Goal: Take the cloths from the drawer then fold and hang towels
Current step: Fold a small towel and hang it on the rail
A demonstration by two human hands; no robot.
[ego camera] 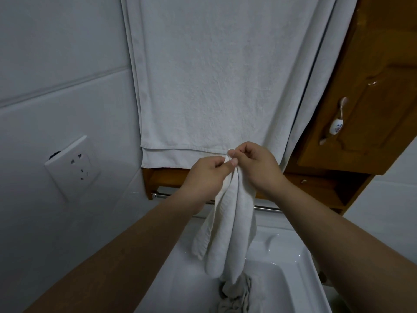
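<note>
- While both hands meet at chest height in the head view, the left hand (206, 171) and right hand (253, 164) each pinch the top edge of a small white cloth (228, 233), fingers curled closed on it, thumbs nearly touching.
- Its long axis runs straight down from the pinch, gathered in loose folds, the tail ending just above the cloths heaped in the white sink (291, 263) below the wrists.
- Behind and below the knuckles runs the metal rail (267, 208); the right hand looks nearer its free stretch.
- Beyond the fingers hangs a large white towel (216, 75).
</note>
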